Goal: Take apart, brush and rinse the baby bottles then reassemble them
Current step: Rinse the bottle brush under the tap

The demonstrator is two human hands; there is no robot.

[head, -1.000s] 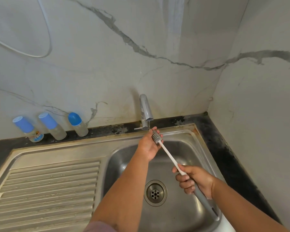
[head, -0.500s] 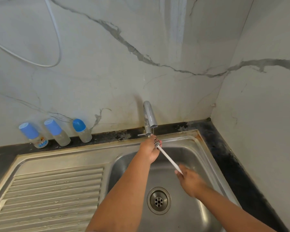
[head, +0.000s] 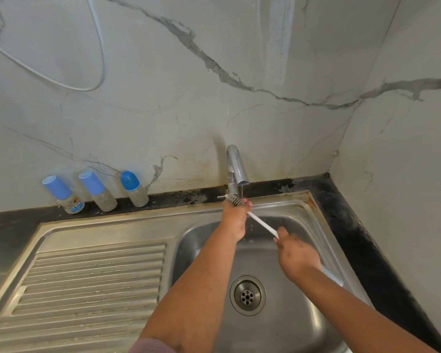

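Three capped bottles [head: 101, 191]; both hands, the blurred right [head: 297, 256] seemingly, hold one brush [head: 261, 221].

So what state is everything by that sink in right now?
Tap: running a thin stream.
Bottle brush: bristle head under the spout, handle slanting down to the right.
Left hand: gripping the bristle end.
Right hand: gripping the handle.
Three baby bottles: capped, upright against the wall.
Sink: drain unplugged.

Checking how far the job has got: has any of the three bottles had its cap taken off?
No. All three bottles stand capped in blue on the counter by the wall.
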